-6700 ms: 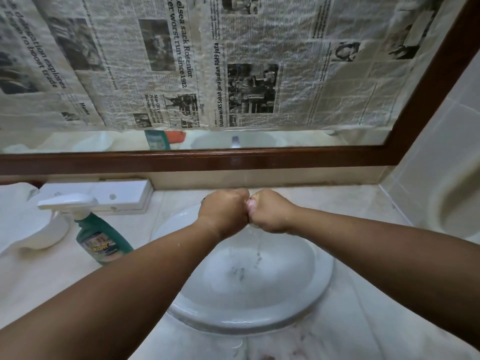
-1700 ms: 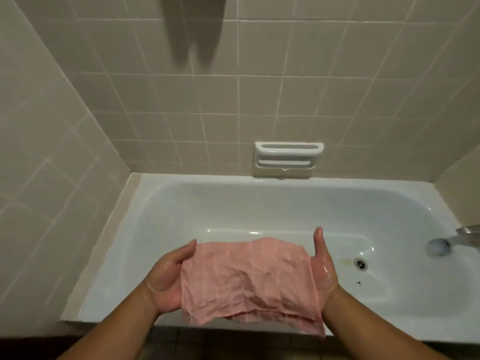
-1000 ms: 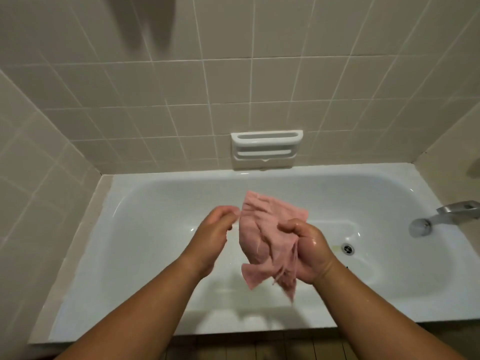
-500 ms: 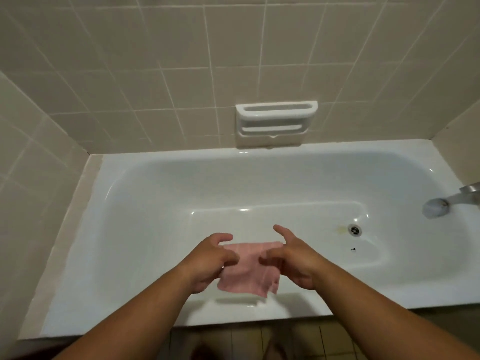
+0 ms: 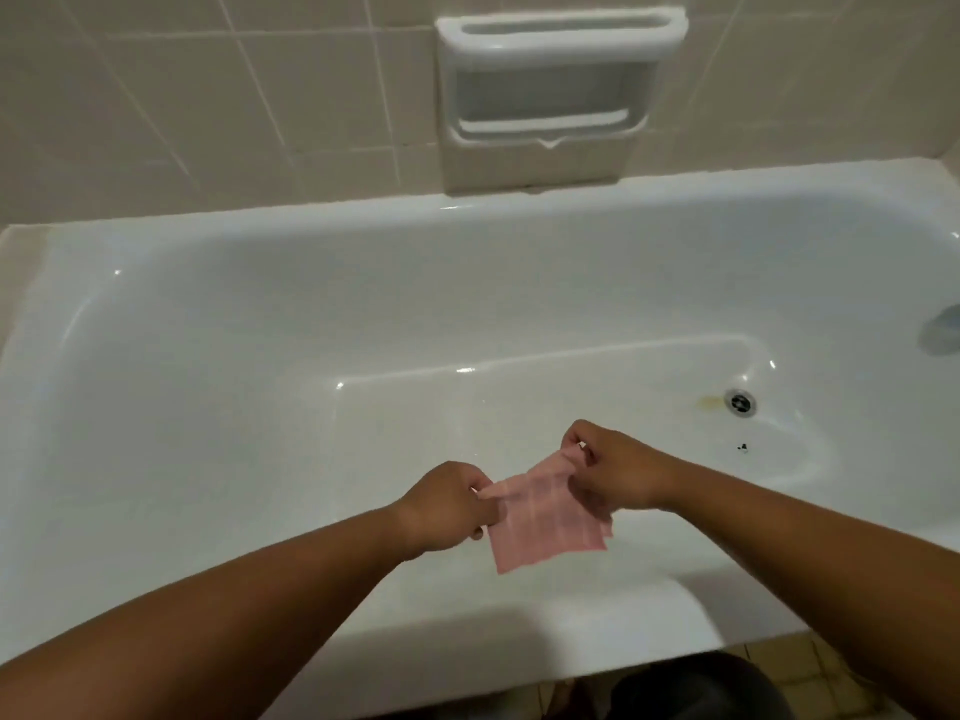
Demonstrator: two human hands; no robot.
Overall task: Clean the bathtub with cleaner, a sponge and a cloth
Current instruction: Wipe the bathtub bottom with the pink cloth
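A white bathtub (image 5: 218,324) fills the head view, its near rim at the bottom. Over the tub's near side I hold a folded pink cloth (image 5: 545,522) between both hands. My left hand (image 5: 447,504) pinches the cloth's left upper corner. My right hand (image 5: 615,470) pinches the right upper corner, and the cloth hangs down below the two hands. No sponge or cleaner bottle is in view.
The drain (image 5: 740,402) with a yellowish stain beside it lies at the tub's right end. A metal spout (image 5: 943,330) shows at the right edge. A white soap holder (image 5: 550,90) is set in the tiled back wall. Tiled floor lies below the rim.
I have leaned closer to the tub. The cloth went from spread wide, to bunched in my right hand, to a small folded piece pinched at its top corners by both hands.
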